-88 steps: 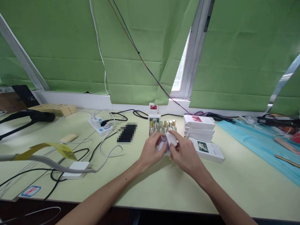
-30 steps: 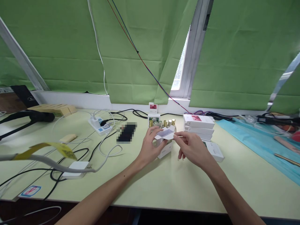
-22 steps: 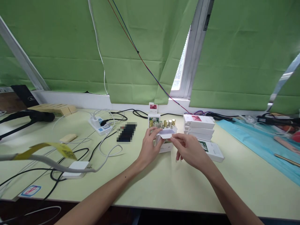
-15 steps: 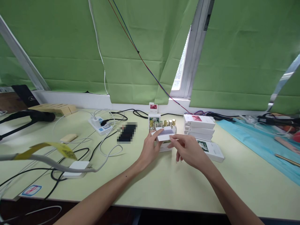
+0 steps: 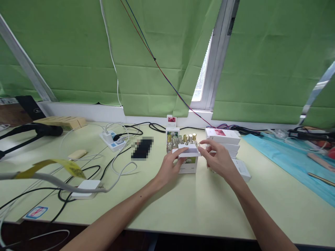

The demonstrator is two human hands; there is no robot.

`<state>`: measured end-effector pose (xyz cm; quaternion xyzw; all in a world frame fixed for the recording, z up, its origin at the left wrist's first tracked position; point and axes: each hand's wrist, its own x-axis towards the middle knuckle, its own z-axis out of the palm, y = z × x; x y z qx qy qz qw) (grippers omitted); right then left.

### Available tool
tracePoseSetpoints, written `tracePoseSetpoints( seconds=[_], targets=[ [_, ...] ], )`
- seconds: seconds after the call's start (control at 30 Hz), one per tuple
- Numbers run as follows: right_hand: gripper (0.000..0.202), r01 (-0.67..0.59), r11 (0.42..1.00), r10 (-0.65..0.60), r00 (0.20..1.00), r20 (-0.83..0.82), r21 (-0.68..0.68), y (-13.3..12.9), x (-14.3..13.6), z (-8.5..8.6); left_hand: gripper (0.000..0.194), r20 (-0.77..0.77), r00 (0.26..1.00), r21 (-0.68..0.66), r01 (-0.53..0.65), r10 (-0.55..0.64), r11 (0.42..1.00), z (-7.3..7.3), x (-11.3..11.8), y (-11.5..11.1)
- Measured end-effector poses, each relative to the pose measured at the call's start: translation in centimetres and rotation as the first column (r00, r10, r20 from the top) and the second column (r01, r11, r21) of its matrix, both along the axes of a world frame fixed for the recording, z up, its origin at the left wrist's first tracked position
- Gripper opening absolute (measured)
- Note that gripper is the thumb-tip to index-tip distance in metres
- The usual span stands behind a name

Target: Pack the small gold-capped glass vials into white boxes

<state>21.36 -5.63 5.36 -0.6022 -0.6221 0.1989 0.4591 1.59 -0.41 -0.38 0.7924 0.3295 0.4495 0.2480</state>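
A white box with a green and white flower picture stands upright on the table, its top flap raised. My left hand holds the box near its top left, thumb and fingers round the upper edge. At the right end of the flap is my right hand, its thumb and index finger at the flap's corner and the other fingers bent; whether it grips the flap is hard to tell. Just behind the box, several small glass bottles with gold and silver caps stand in a row.
Stacked white boxes and a flat white box lie to the right. Two small boxes stand behind the bottles. A dark pixelated object, a power strip and cables are on the left. Blue plastic sheeting covers the far right.
My right hand has moved right and slightly up, towards the flap's right end. The box front with its flower picture now shows more, and the flap is tilted differently.
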Motion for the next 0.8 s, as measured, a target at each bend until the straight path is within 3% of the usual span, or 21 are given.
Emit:
tracePoseSetpoints(
  seconds=[0.2,0.5,0.6,0.8],
  targets=[
    [0.04,-0.112,0.991,0.113,0.994,0.003,-0.067,0.1,0.3,-0.3,0.04,0.04,0.998,-0.034,-0.048,0.049,0.998,-0.5,-0.1,0.2],
    [0.029,-0.07,0.997,0.071,0.985,0.155,-0.01,0.1,-0.2,-0.6,0.039,0.013,0.981,0.176,-0.191,0.192,0.966,-0.5,0.0,0.0],
    [0.03,-0.082,0.996,0.076,0.982,0.171,0.029,0.2,-0.5,-1.0,0.04,-0.023,0.974,0.183,-0.22,0.228,0.958,-0.4,0.0,-0.1],
    [0.026,-0.118,0.987,0.097,0.978,0.185,0.105,0.4,-1.0,-1.9,0.065,-0.114,0.968,0.103,-0.213,0.224,0.972,0.2,0.2,-0.8]
  ],
)
